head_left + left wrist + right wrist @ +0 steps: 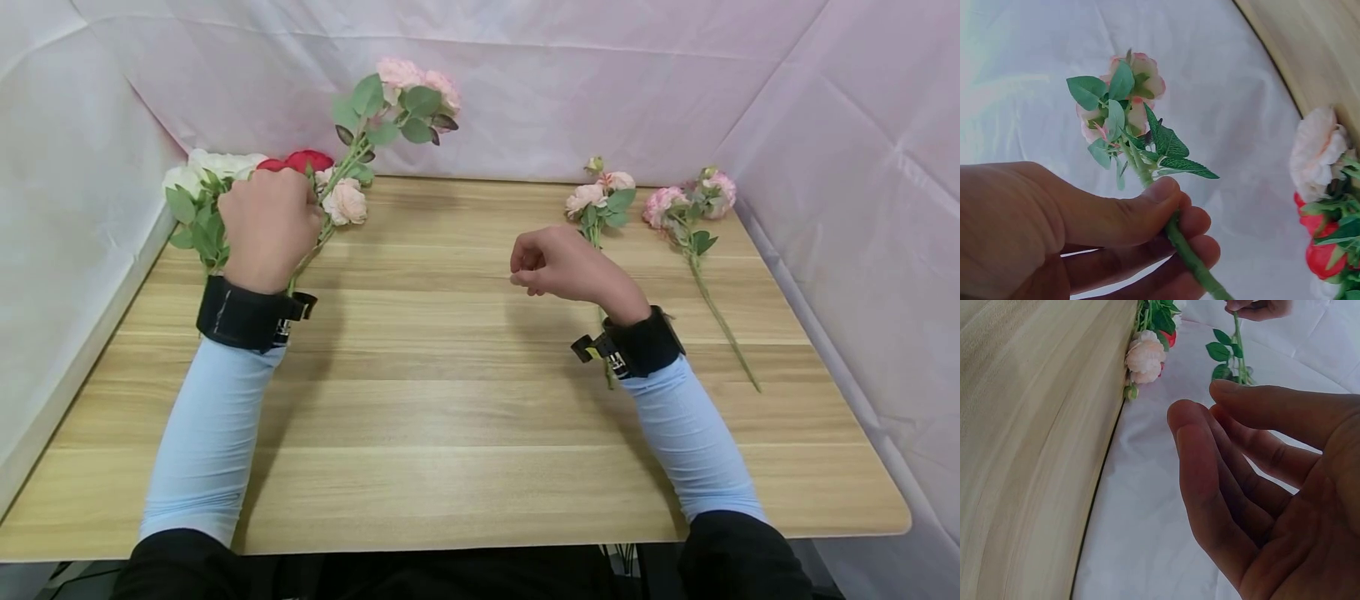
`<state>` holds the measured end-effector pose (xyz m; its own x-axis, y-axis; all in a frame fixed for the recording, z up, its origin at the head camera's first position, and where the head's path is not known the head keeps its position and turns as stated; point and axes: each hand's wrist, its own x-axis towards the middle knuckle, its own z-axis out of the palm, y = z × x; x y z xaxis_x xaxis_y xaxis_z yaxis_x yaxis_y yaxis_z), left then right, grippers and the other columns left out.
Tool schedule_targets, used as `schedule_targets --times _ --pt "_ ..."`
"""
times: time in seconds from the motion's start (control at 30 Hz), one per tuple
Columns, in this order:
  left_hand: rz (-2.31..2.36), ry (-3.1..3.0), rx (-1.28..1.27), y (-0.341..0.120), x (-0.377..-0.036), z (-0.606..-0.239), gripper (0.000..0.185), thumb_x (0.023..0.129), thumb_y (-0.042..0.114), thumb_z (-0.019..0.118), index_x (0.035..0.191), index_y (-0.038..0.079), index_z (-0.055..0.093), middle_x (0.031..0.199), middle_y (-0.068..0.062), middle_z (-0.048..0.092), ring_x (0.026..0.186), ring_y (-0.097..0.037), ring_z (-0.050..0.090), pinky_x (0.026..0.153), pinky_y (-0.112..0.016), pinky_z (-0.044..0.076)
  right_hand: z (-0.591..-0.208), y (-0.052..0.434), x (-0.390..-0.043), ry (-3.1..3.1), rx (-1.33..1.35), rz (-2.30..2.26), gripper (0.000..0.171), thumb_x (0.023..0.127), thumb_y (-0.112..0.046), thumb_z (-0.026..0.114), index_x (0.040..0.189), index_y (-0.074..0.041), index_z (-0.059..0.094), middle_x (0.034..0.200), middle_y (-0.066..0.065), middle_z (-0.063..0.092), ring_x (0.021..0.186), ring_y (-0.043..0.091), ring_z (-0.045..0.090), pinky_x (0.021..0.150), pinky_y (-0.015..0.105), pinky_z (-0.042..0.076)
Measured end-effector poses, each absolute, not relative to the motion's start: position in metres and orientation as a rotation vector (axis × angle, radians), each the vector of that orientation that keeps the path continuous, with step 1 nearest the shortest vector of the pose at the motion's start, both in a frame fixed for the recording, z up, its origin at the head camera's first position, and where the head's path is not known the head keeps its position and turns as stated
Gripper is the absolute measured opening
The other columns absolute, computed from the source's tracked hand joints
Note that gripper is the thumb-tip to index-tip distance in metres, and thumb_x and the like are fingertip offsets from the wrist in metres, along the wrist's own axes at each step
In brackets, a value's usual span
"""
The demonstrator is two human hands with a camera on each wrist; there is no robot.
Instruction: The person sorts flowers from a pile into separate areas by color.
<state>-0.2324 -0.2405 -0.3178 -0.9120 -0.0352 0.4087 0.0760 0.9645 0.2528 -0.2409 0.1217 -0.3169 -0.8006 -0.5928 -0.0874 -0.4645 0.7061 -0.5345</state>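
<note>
Head view looking down over table [450, 400], wrist views close beside palms, all sharing the flowers [330, 179]

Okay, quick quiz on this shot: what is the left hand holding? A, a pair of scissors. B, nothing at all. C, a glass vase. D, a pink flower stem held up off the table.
D: the left hand curls round the green stem of the pink flower stem, lifted above the table.

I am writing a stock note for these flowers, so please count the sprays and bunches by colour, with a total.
pink sprays lying on the table: 2
raised pink spray gripped by the left hand: 1
mixed bunch of white, red and pale peach blooms, its stems hidden: 1
Total: 4
</note>
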Motion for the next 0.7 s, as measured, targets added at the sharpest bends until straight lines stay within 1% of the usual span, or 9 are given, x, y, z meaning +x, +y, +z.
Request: schedule_targets --times 0.17,0.27,0.3,0.37,0.5,0.57,0.6,0.63,0.7 --pt "-0.362 -2.638 -0.039 -0.235 -0.228 -0.314 0.032 0.077 -0.006 0.034 0.053 0.015 0.033 0.065 0.002 0.020 0.064 -0.021 0.019 0.050 -0.035 0.012 -0.316 0.122 -0.240 2.665 -0.836 -0.743 0.004 0.096 -0.013 0.071 0.095 -0.009 0.070 0.082 0.007 0.076 0.075 0.029 0.074 0.067 0.033 0.056" --pt "-0.356 -2.641 -0.033 -0.231 -0.227 -0.314 0.032 0.078 -0.007 0.035 0.055 0.015 0.034 0.066 0.002 0.020 0.064 -0.021 0.020 0.051 -0.035 0.011 -0.317 0.122 -0.241 2.662 -0.840 -0.745 0.005 0.097 -0.013 0.071 0.095 -0.008 0.070 0.083 0.009 0.075 0.075 0.028 0.074 0.067 0.033 0.056" --pt "-0.355 -2.641 -0.037 -0.230 -0.227 -0.314 0.032 0.079 -0.007 0.037 0.055 0.014 0.036 0.065 0.001 0.021 0.064 -0.021 0.021 0.051 -0.035 0.012 -0.318 0.123 -0.241 2.659 -0.842 -0.745 0.005 0.097 -0.013 0.071 0.095 -0.008 0.070 0.083 0.010 0.076 0.074 0.028 0.074 0.066 0.033 0.056" --pt "-0.363 -2.654 -0.047 -0.226 -0.227 -0.316 0.031 0.084 -0.005 0.044 0.057 0.010 0.047 0.061 0.000 0.026 0.061 -0.022 0.024 0.048 -0.034 0.015 -0.318 0.123 -0.241 2.656 -0.838 -0.745 0.006 0.097 -0.013 0.071 0.096 -0.008 0.070 0.085 0.013 0.076 0.075 0.029 0.074 0.066 0.033 0.056" --pt "-0.378 -2.688 -0.123 -0.213 -0.227 -0.323 0.033 0.093 0.001 0.052 0.062 0.009 0.057 0.060 -0.001 0.029 0.059 -0.021 0.026 0.048 -0.034 0.016 -0.318 0.122 -0.240 2.652 -0.830 -0.749 0.005 0.097 -0.013 0.070 0.096 -0.009 0.071 0.085 0.013 0.076 0.076 0.030 0.074 0.066 0.033 0.056" --pt "-0.395 -2.711 -0.166 -0.206 -0.227 -0.325 0.032 0.095 0.003 0.056 0.064 0.008 0.061 0.057 -0.005 0.039 0.055 -0.023 0.033 0.047 -0.034 0.021 -0.318 0.120 -0.240 2.655 -0.834 -0.747 0.005 0.097 -0.014 0.070 0.096 -0.009 0.071 0.084 0.011 0.077 0.075 0.028 0.074 0.066 0.033 0.056" --pt "-0.403 -2.721 -0.191 -0.202 -0.226 -0.327 0.031 0.097 0.005 0.059 0.067 0.007 0.065 0.058 -0.008 0.046 0.053 -0.025 0.038 0.045 -0.035 0.024 -0.318 0.119 -0.239 2.656 -0.838 -0.747 0.006 0.098 -0.014 0.070 0.097 -0.009 0.071 0.083 0.010 0.076 0.074 0.026 0.074 0.066 0.033 0.056" --pt "-0.415 -2.734 -0.210 -0.199 -0.225 -0.328 0.027 0.097 0.007 0.061 0.072 0.007 0.069 0.062 -0.012 0.056 0.052 -0.030 0.047 0.043 -0.038 0.031 -0.318 0.118 -0.239 2.656 -0.842 -0.747 0.007 0.098 -0.015 0.070 0.098 -0.009 0.072 0.082 0.009 0.076 0.073 0.024 0.073 0.066 0.033 0.056" --pt "-0.439 -2.748 -0.252 -0.191 -0.223 -0.330 0.017 0.097 0.011 0.066 0.085 0.006 0.077 0.077 -0.017 0.073 0.061 -0.040 0.063 0.045 -0.047 0.043 -0.318 0.116 -0.238 2.662 -0.847 -0.748 0.010 0.100 -0.018 0.069 0.099 -0.009 0.071 0.081 0.008 0.075 0.071 0.020 0.073 0.066 0.033 0.057"
